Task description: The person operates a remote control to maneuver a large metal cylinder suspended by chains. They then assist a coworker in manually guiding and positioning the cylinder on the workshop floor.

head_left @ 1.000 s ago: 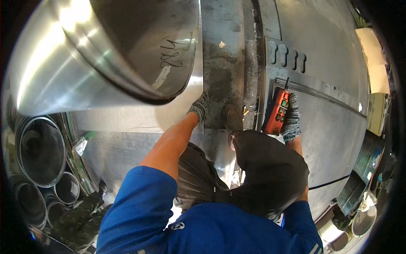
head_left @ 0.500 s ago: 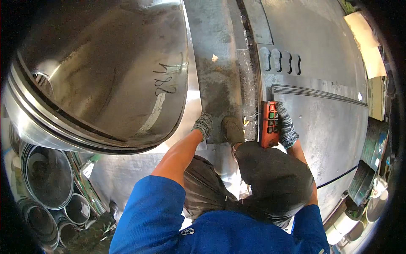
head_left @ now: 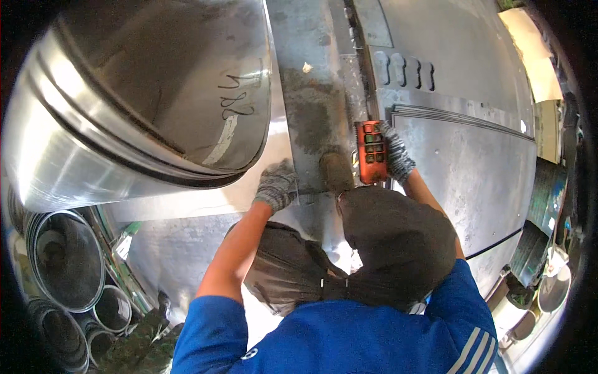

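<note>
My right hand (head_left: 398, 156), in a grey knitted glove, is wrapped round the right side of an orange handheld remote control (head_left: 372, 151) with two columns of dark buttons. My left hand (head_left: 276, 186), gloved alike, lies on the bright flat metal sheet (head_left: 279, 140) near its right-hand corner, fingers stretched forward. Part of its fingers blends with the sheet, but it appears to hold nothing. Above and left of that hand, a large curled piece of sheet metal (head_left: 93, 165) with handwritten dark marks on its inner face rests over the flat sheet.
My shoe (head_left: 336, 171) stands on the dark steel strip (head_left: 309, 128). To the right are broad steel plates (head_left: 467, 168) with thin metal strips (head_left: 461, 116) and several slotted cutouts (head_left: 403, 71). Metal rings (head_left: 67, 260) are stacked at lower left.
My left hand has moved slightly left onto the flat sheet, its fingers straighter. My right hand has brought the remote control forward and left. The curled sheet metal appears shifted and tilted in view.
</note>
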